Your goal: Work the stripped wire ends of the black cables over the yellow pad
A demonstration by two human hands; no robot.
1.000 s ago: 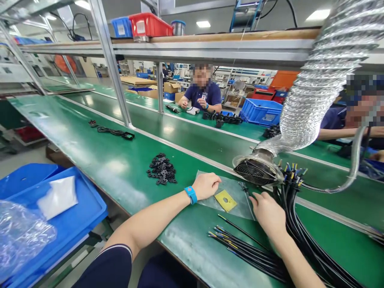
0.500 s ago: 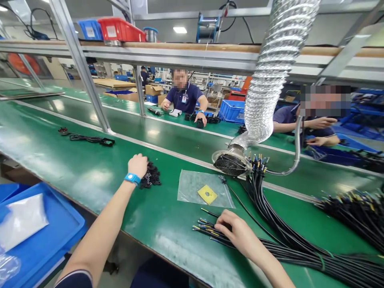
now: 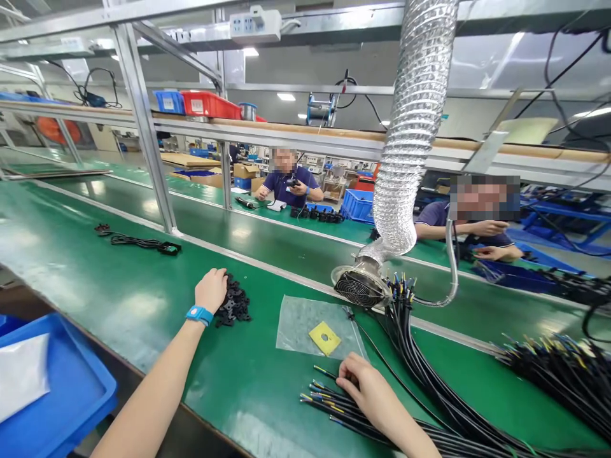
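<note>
While the left hand (image 3: pixel 211 289) rests curled over the near edge of a small heap of black flat parts (image 3: pixel 231 305) on the green bench (image 3: pixel 119 299), the right hand (image 3: pixel 365 388) lies on a bundle of thin black cables (image 3: pixel 334 404) closer to the person. Whether the left fingers have closed on any part cannot be told, since the back of the hand hides them; the heap shows just beyond and to the right of the knuckles. The right fingers are bent down over the cables near their stripped, coloured ends, pressing or pinching them, though no cable is clearly lifted.

Taking the clear plastic sheet (image 3: pixel 305 321) with its yellow square plate (image 3: pixel 324 338) as the landmark: the heap of parts lies to its left, near but apart, and the left hand is by far the nearer hand to it. The cable bundle lies just on the near side of the sheet, its long axis running from the ends at the left away to the right, under the right wrist. Beyond the sheet's far right corner sits a round fan grille (image 3: pixel 359 288) at the mouth of a silver hose (image 3: pixel 410 127), with a thicker sheaf of black cables (image 3: pixel 420 356) fanning from beside it toward the right. Far left of the sheet a loose black cord (image 3: pixel 140 242) lies on the bench, and across it two other people work.
</note>
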